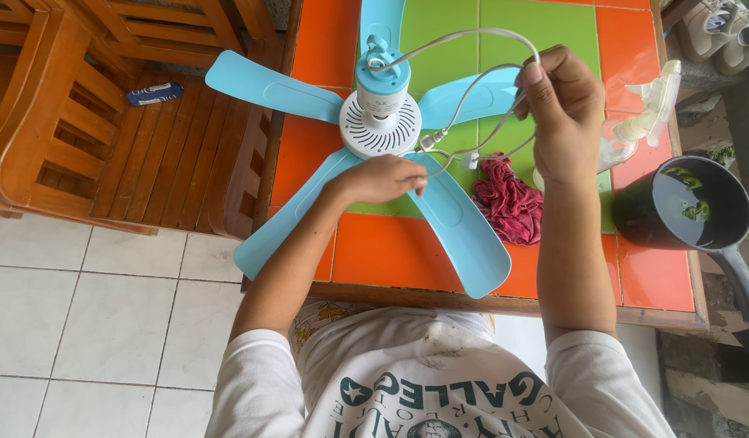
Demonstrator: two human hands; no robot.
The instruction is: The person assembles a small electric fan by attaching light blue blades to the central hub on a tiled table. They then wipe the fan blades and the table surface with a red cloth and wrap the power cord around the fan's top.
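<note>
A small ceiling fan lies on the tiled table (391,251), with light blue blades (464,235) and a white, vented motor housing (380,122). A grey-white cord (464,36) loops from the fan's top hook. My right hand (562,113) is raised above the table and holds a bunch of cord loops. My left hand (383,178) rests on a blade just below the housing, its fingers pinching the cord near a small plug (433,139).
A crumpled dark red cloth (511,204) lies right of the blades. A clear spray bottle (646,122) and a black pot of dark liquid (686,207) stand at the table's right edge. A wooden bench (107,122) stands left, over white floor tiles.
</note>
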